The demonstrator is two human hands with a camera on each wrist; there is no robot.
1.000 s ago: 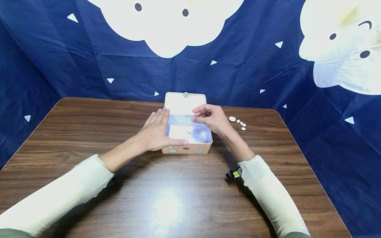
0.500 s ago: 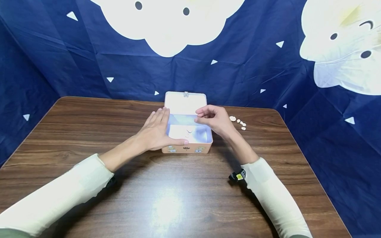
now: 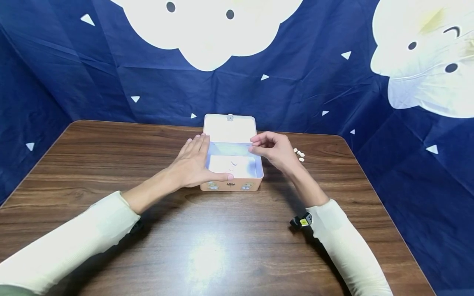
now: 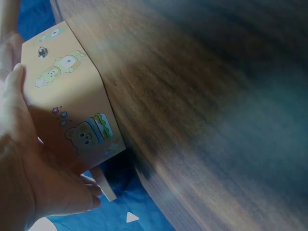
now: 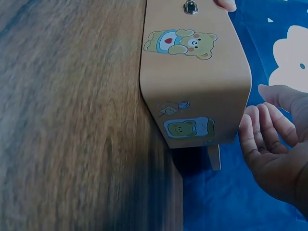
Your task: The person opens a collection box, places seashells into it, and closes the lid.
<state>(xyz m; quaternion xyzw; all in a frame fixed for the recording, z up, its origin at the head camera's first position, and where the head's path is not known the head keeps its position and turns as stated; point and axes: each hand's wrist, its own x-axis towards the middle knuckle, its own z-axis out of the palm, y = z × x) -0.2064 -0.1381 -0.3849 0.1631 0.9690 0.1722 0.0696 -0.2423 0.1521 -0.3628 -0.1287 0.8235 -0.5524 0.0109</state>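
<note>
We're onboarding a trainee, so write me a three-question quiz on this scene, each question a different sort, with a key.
1. True or false: the lid of the box stands open.

2. The loose white pieces on the table lie:
A) left of the box
B) right of the box
C) in front of the box

3. Name the one: which of the hands has a thumb reaching the box's front rim?

Key:
1. True
2. B
3. The left hand

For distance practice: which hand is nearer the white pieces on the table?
Right. The right hand is beside the white pieces; the left hand is farther left, at the bear-decorated box.
</note>
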